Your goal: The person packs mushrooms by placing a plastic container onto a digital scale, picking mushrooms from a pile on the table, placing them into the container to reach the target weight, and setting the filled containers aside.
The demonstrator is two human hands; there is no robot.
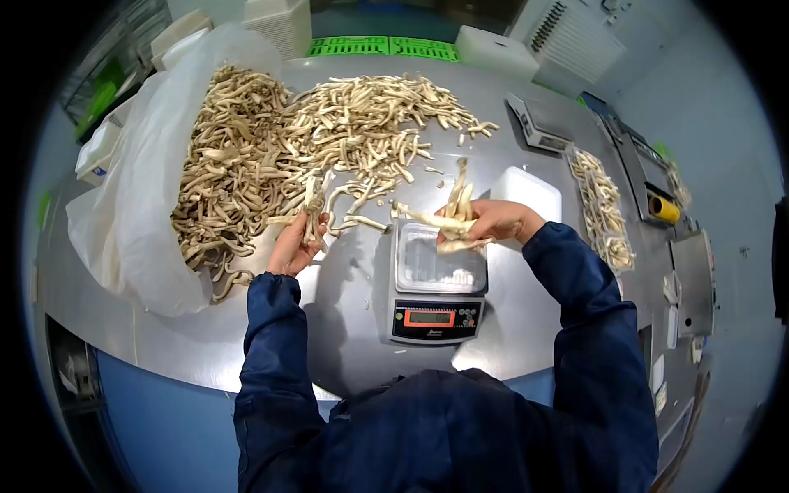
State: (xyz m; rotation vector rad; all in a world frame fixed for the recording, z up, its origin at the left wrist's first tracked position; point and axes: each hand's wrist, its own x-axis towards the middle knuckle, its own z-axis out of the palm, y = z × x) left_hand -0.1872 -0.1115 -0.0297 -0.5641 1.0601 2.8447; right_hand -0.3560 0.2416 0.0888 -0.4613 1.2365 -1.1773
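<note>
Currently the left hand (296, 244) curls round a few pale, slender mushrooms (313, 205) — the right hand (500, 220), partly closed, grips a fanned cream-coloured bunch (454, 215) over a clear tray (440, 275). Beyond the left hand spreads a tangled, tan-to-cream mushroom heap (345, 123).

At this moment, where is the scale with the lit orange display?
Just right of the head view's centre, the scale stands on the metal table, under the clear tray.

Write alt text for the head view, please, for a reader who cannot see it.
A person's right hand holds pale, mushroom-like stems above a clear tray on a digital scale, while the left hand holds more beside a large heap of them on a metal table.
</note>
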